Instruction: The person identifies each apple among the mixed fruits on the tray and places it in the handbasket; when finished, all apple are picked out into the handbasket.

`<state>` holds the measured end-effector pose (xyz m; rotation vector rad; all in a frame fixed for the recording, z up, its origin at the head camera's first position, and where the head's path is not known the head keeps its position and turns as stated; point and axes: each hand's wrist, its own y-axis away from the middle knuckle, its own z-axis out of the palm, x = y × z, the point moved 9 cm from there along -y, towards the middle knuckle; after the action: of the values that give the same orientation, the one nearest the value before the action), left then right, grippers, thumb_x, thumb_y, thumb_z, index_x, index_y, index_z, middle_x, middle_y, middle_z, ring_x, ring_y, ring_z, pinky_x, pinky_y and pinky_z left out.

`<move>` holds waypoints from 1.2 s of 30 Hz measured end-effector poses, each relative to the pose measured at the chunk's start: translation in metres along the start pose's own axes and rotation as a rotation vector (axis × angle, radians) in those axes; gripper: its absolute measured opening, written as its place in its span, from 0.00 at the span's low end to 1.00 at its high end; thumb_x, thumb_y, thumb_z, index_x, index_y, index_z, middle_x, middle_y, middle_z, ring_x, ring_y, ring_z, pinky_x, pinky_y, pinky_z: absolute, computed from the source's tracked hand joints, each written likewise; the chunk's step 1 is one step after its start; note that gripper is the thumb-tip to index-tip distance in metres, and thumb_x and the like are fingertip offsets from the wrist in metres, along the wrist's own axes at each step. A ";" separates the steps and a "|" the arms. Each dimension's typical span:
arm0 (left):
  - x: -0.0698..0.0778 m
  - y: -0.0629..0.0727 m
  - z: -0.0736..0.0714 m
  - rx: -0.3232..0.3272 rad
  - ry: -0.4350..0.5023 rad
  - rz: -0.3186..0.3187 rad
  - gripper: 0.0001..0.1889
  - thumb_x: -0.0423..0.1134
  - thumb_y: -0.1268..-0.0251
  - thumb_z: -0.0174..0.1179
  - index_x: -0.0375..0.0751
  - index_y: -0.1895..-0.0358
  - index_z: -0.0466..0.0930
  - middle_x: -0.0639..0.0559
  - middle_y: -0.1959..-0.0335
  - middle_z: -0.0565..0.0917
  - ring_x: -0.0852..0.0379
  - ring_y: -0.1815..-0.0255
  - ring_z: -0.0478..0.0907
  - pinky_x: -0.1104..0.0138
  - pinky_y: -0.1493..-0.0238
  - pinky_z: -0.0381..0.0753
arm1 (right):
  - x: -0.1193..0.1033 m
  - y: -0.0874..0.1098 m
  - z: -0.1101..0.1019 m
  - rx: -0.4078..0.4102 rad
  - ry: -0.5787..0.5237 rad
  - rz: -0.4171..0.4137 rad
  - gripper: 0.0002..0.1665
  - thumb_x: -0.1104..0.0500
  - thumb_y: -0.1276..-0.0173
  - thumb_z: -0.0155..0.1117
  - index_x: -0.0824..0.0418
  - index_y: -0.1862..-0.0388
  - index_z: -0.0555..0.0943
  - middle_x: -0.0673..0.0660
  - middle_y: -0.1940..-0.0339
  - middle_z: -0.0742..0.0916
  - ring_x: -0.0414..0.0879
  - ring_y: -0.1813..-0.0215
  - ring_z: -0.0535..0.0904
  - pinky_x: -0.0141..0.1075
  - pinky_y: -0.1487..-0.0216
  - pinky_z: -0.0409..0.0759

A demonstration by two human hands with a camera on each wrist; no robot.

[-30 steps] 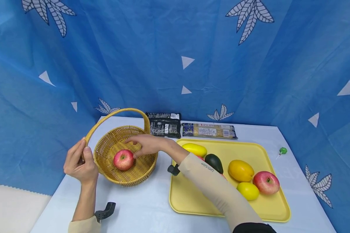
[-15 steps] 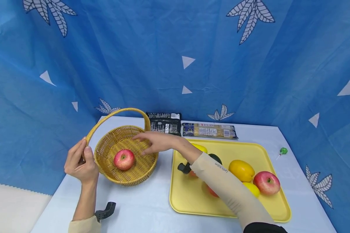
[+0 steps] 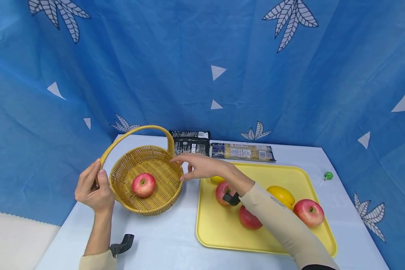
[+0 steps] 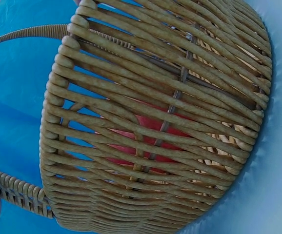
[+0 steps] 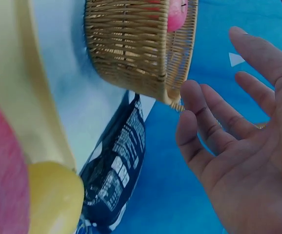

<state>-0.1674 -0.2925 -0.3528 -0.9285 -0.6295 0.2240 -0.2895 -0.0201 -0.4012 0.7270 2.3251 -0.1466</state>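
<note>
A white table (image 3: 165, 240) held a basket (image 3: 163, 170), an apple (image 3: 143, 185) inside. The left hand (image 3: 95, 189) gripped the handle (image 3: 170, 144); the right hand (image 3: 198, 166), released, hung by the rim (image 3: 146, 211). Print on a black packet (image 5: 114, 170) was illegible.

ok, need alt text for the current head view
Left hand grips the handle of a wicker basket with one red apple inside; the right hand, empty, is at the basket's right side. A yellow tray of fruit sits to the right; packets lie along the table's back.

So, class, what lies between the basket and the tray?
In the head view, a strip of pale tabletop, with the right hand above part of it.
</note>
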 end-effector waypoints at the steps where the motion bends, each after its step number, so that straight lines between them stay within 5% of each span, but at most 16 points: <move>1: 0.000 0.000 0.000 -0.002 -0.002 0.000 0.15 0.35 0.43 0.70 0.20 0.66 0.86 0.33 0.65 0.88 0.72 0.77 0.70 0.85 0.70 0.65 | 0.002 0.003 -0.001 0.004 -0.001 -0.001 0.40 0.49 0.31 0.70 0.44 0.23 0.66 0.52 0.35 0.79 0.41 0.57 0.82 0.32 0.55 0.82; 26: 0.001 0.000 -0.001 0.001 -0.013 -0.002 0.15 0.36 0.43 0.71 0.21 0.66 0.86 0.34 0.65 0.88 0.72 0.79 0.67 0.86 0.71 0.63 | 0.044 0.080 -0.025 0.081 -0.045 0.166 0.35 0.46 0.33 0.70 0.39 0.27 0.70 0.45 0.42 0.80 0.39 0.54 0.80 0.38 0.54 0.81; 36: 0.000 0.000 0.000 -0.003 -0.006 0.002 0.15 0.35 0.43 0.70 0.20 0.66 0.86 0.33 0.65 0.88 0.72 0.79 0.67 0.85 0.71 0.63 | 0.052 0.096 -0.023 0.098 -0.072 0.121 0.35 0.47 0.31 0.68 0.40 0.26 0.69 0.50 0.40 0.82 0.45 0.51 0.81 0.46 0.49 0.81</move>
<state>-0.1672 -0.2928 -0.3529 -0.9315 -0.6346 0.2279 -0.2828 0.0906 -0.4083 0.8938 2.2118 -0.2293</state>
